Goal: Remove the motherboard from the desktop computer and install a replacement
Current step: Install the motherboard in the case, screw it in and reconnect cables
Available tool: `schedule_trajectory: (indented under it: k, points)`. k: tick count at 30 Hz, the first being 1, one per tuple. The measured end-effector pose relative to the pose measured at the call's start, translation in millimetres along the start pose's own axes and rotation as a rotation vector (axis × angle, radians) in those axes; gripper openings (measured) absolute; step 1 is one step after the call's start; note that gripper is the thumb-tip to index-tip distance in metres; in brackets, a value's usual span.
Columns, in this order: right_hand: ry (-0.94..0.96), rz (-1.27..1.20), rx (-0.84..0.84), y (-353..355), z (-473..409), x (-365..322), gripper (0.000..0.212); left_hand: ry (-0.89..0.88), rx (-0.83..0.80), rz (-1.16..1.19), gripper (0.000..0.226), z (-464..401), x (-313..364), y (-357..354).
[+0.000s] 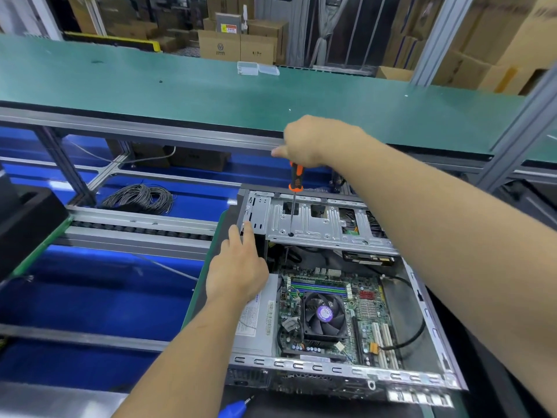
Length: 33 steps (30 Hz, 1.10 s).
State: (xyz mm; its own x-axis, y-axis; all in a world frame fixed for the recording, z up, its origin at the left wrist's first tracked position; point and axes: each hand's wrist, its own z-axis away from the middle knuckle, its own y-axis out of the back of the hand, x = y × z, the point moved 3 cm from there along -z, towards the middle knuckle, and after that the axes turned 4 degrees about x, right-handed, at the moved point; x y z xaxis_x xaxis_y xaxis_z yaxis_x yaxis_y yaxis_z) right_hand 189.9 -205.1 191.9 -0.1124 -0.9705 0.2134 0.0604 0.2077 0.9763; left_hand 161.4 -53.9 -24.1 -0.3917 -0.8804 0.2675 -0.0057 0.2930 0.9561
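Note:
An open desktop computer case [434, 324] lies flat in front of me. Inside it sits the green motherboard [361, 321] with a black CPU fan [324, 315]. A silver drive cage [319, 224] covers the far end of the case. My right hand [313, 140] grips the orange and black handle of a screwdriver [295, 179], held upright with its tip at a hole in the cage. My left hand [238, 267] rests with straight fingers on the case's left edge beside the cage. A silver power supply [259, 324] lies below my left hand.
A green shelf [211, 95] runs across above the bench with two clear plastic boxes [257, 68] on it. A coil of grey cable [138, 197] lies at the left on the blue surface. A blue tool [235, 408] lies at the near edge. Cardboard boxes stand behind.

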Motion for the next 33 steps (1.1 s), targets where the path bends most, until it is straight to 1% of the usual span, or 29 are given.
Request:
schedule_trajectory:
  k: [2,3,4,5,7,8,9,10,11,12,14,15,17,18,19,21,22,23,24,25,26,27,29,30,32,33]
  points:
    - [0.066,-0.012,-0.092,1,-2,0,0.023,-0.003,-0.003,0.000,0.074,0,0,-1]
    - [0.068,-0.062,-0.160,2,1,4,0.018,-0.001,-0.005,0.001,0.074,0,0,-1]
    - [0.056,-0.132,-0.195,2,6,7,0.026,-0.001,-0.008,0.002,0.075,0,1,0]
    - [0.016,-0.180,-0.180,1,9,11,0.032,-0.003,-0.009,0.002,0.075,0,1,0]
    - [-0.039,-0.092,-0.037,-4,9,10,0.045,-0.005,-0.001,-0.002,0.074,0,0,-1]
    - [-0.007,-0.063,0.017,-7,8,7,0.043,-0.007,0.006,-0.003,0.074,0,0,-1]
    - [0.044,-0.051,0.033,-8,8,3,0.032,-0.010,0.012,-0.002,0.074,1,0,-1]
    - [0.082,-0.039,-0.003,-9,9,2,0.018,-0.011,0.016,-0.001,0.074,1,0,-1]
    - [0.100,-0.051,-0.046,-7,12,2,0.020,-0.009,0.016,0.002,0.074,1,0,-1]
    - [0.080,-0.054,-0.067,-7,16,4,0.030,-0.009,0.014,0.006,0.074,0,0,-1]
    - [-0.010,-0.052,-0.021,-6,19,8,0.040,-0.008,0.011,0.007,0.074,0,0,-2]
    - [0.003,-0.077,0.014,-8,19,7,0.039,-0.008,0.012,0.007,0.075,0,0,-2]
    - [0.078,-0.115,0.000,-10,17,3,0.017,-0.006,0.014,0.011,0.075,1,-1,-2]
    - [0.088,-0.132,-0.027,-9,19,3,0.022,-0.008,0.015,0.012,0.075,1,-1,-2]
    - [0.061,-0.130,-0.041,-8,22,5,0.032,-0.009,0.017,0.012,0.075,1,-1,-2]
    - [-0.054,-0.075,0.001,-7,22,11,0.048,-0.009,0.018,0.011,0.074,0,0,-2]
    - [-0.046,-0.051,0.022,-7,20,9,0.047,-0.006,0.018,0.010,0.074,0,0,-2]
    - [-0.012,-0.050,0.028,-8,16,6,0.038,-0.004,0.019,0.009,0.074,0,0,-1]
    - [0.028,-0.059,0.000,-9,16,4,0.027,-0.004,0.020,0.009,0.074,0,0,-1]
    - [0.055,-0.055,-0.050,-8,19,2,0.030,-0.005,0.019,0.008,0.074,0,0,-1]
    - [0.053,-0.050,-0.080,-7,22,2,0.043,-0.007,0.017,0.007,0.074,0,0,-1]
    - [0.007,-0.053,-0.074,-7,24,4,0.047,-0.008,0.015,0.007,0.074,0,0,0]
    - [-0.046,-0.054,-0.002,-6,24,4,0.044,-0.004,0.014,0.003,0.074,0,0,-1]
    - [-0.020,-0.055,0.021,-6,20,1,0.040,-0.005,0.015,-0.001,0.074,0,0,-1]
    - [0.045,-0.084,-0.018,-4,21,-2,0.018,-0.007,0.013,-0.001,0.074,-1,0,-2]
    - [0.066,-0.098,-0.042,-3,24,-2,0.021,-0.007,0.011,0.000,0.074,-1,0,-2]
